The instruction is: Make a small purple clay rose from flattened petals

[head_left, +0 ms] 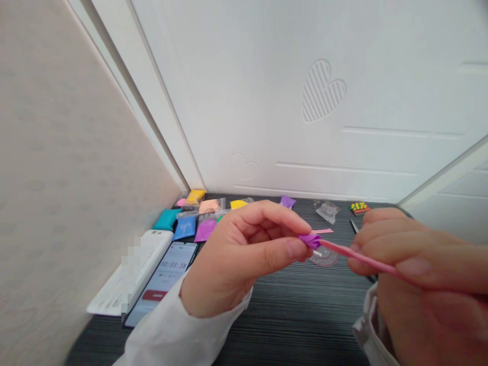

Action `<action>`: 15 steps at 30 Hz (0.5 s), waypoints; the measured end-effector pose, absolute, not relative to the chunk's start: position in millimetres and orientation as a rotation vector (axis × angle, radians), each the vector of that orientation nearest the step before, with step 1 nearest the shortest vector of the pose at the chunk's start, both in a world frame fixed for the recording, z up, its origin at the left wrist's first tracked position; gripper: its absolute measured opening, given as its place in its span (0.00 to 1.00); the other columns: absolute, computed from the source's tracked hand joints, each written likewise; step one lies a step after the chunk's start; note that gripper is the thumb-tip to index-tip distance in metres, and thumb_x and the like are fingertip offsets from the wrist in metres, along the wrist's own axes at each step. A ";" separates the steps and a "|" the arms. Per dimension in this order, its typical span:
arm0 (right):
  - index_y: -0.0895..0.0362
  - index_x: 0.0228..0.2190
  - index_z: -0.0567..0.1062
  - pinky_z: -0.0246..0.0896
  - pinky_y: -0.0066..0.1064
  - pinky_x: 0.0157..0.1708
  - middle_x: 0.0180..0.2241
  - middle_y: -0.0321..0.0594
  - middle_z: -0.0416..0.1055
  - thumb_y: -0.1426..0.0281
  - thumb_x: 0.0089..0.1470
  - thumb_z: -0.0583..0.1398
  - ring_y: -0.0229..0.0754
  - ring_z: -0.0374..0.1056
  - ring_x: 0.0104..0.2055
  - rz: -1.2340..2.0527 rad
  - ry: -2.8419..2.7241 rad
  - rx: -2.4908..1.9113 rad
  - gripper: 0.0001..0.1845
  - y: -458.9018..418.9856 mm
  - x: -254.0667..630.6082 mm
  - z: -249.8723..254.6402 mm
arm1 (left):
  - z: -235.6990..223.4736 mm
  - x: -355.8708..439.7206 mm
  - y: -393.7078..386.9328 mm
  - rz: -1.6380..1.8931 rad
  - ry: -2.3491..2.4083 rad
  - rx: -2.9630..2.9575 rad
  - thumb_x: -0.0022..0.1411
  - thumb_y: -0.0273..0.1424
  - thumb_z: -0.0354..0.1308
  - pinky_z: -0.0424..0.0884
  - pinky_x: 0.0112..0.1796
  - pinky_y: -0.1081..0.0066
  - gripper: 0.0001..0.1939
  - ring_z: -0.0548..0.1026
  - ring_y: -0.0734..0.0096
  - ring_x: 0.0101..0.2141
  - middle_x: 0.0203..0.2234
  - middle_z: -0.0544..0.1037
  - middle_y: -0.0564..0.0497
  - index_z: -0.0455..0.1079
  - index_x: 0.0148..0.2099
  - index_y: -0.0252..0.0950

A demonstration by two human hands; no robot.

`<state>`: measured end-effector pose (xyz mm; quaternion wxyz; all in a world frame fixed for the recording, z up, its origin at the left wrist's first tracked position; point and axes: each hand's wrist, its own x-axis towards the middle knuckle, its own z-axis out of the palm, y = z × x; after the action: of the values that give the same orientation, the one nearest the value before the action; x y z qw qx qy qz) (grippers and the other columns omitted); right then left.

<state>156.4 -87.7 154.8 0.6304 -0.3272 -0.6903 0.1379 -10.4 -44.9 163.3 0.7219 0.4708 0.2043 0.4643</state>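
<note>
Between the thumb and fingertips of my left hand [251, 244] is a small folded piece of purple clay [311, 240]. My right hand [427, 264] is closed around a slim pink modelling tool [366, 258], which points left. The tool's tip meets the right side of the clay piece, or comes very close to it; its very end is hard to make out. Both hands are raised above the dark table [290, 315]. Behind the fingers, a clear round disc [324, 256] and a thin pink strip [324, 231] lie partly hidden.
Bags of coloured clay, including a blue one [185, 226], lie at the back left. A phone [168, 277] showing a timer lies beside a white box [152, 249]. Behind my right hand are a metal blade [354, 226], a small yellow-and-green piece [359, 207] and a clear bag [328, 211].
</note>
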 end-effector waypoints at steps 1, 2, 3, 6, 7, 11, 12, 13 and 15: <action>0.45 0.30 0.71 0.59 0.40 0.24 0.22 0.36 0.67 0.73 0.42 0.56 0.44 0.63 0.23 0.344 -1.587 -0.742 0.12 -88.6 152.3 158.8 | 163.1 -10.4 -44.9 1.027 0.452 1.038 0.47 0.22 0.58 0.67 0.28 0.76 0.05 0.70 0.76 0.26 0.22 0.73 0.53 0.70 0.28 0.36; 0.44 0.28 0.71 0.58 0.38 0.23 0.22 0.35 0.67 0.74 0.41 0.57 0.43 0.63 0.23 0.437 -1.594 -0.722 0.12 -89.6 147.5 164.0 | 162.9 -10.5 -44.9 1.026 0.449 1.037 0.47 0.22 0.58 0.67 0.28 0.76 0.05 0.70 0.77 0.26 0.22 0.73 0.53 0.70 0.28 0.36; 0.44 0.27 0.71 0.58 0.37 0.23 0.22 0.34 0.67 0.73 0.41 0.58 0.42 0.62 0.23 0.459 -1.527 -0.728 0.10 -90.4 142.8 169.6 | 162.6 -10.7 -44.8 1.025 0.445 1.035 0.47 0.22 0.58 0.67 0.28 0.77 0.05 0.70 0.77 0.26 0.22 0.73 0.53 0.70 0.29 0.36; 0.45 0.22 0.70 0.57 0.34 0.20 0.21 0.33 0.67 0.72 0.38 0.61 0.39 0.60 0.21 0.464 -1.504 -0.704 0.08 -91.4 134.3 181.0 | 161.6 -11.2 -44.6 1.035 0.429 1.030 0.48 0.21 0.57 0.67 0.30 0.79 0.06 0.70 0.79 0.27 0.24 0.74 0.54 0.70 0.29 0.37; 0.46 0.21 0.70 0.57 0.33 0.20 0.21 0.33 0.67 0.72 0.37 0.61 0.39 0.60 0.21 0.462 -1.521 -0.694 0.08 -91.1 134.2 181.9 | 161.3 -11.3 -44.5 1.042 0.427 1.028 0.49 0.20 0.57 0.67 0.30 0.79 0.07 0.70 0.79 0.28 0.25 0.74 0.54 0.70 0.29 0.37; 0.46 0.20 0.70 0.58 0.34 0.22 0.23 0.33 0.68 0.73 0.36 0.61 0.39 0.61 0.22 0.462 -1.531 -0.667 0.08 -88.7 138.1 176.3 | 160.3 -11.8 -44.2 1.047 0.417 1.034 0.49 0.19 0.56 0.67 0.31 0.79 0.08 0.70 0.80 0.28 0.26 0.73 0.55 0.70 0.30 0.37; 0.46 0.20 0.70 0.58 0.34 0.22 0.23 0.33 0.68 0.73 0.36 0.61 0.39 0.61 0.22 0.472 -1.509 -0.682 0.09 -88.2 138.2 174.7 | 160.3 -11.9 -44.2 1.045 0.416 1.038 0.49 0.19 0.56 0.67 0.31 0.79 0.08 0.70 0.80 0.28 0.25 0.73 0.55 0.70 0.30 0.37; 0.46 0.20 0.70 0.57 0.35 0.22 0.23 0.33 0.67 0.73 0.36 0.61 0.39 0.61 0.22 0.473 -1.488 -0.693 0.09 -88.1 137.7 173.7 | 160.4 -11.9 -44.3 1.042 0.416 1.041 0.49 0.19 0.56 0.67 0.31 0.79 0.08 0.70 0.80 0.28 0.25 0.73 0.55 0.70 0.30 0.37; 0.45 0.20 0.70 0.57 0.36 0.21 0.23 0.34 0.67 0.73 0.36 0.61 0.41 0.61 0.22 0.476 -1.456 -0.710 0.08 -88.4 135.7 173.2 | 161.0 -11.5 -44.4 1.033 0.418 1.045 0.49 0.19 0.56 0.67 0.31 0.78 0.08 0.70 0.80 0.27 0.24 0.73 0.55 0.70 0.30 0.37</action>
<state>135.7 -88.4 173.2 0.6644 -0.3144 -0.6444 0.2107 -11.5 -44.4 161.0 0.7222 0.4731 0.1894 0.4676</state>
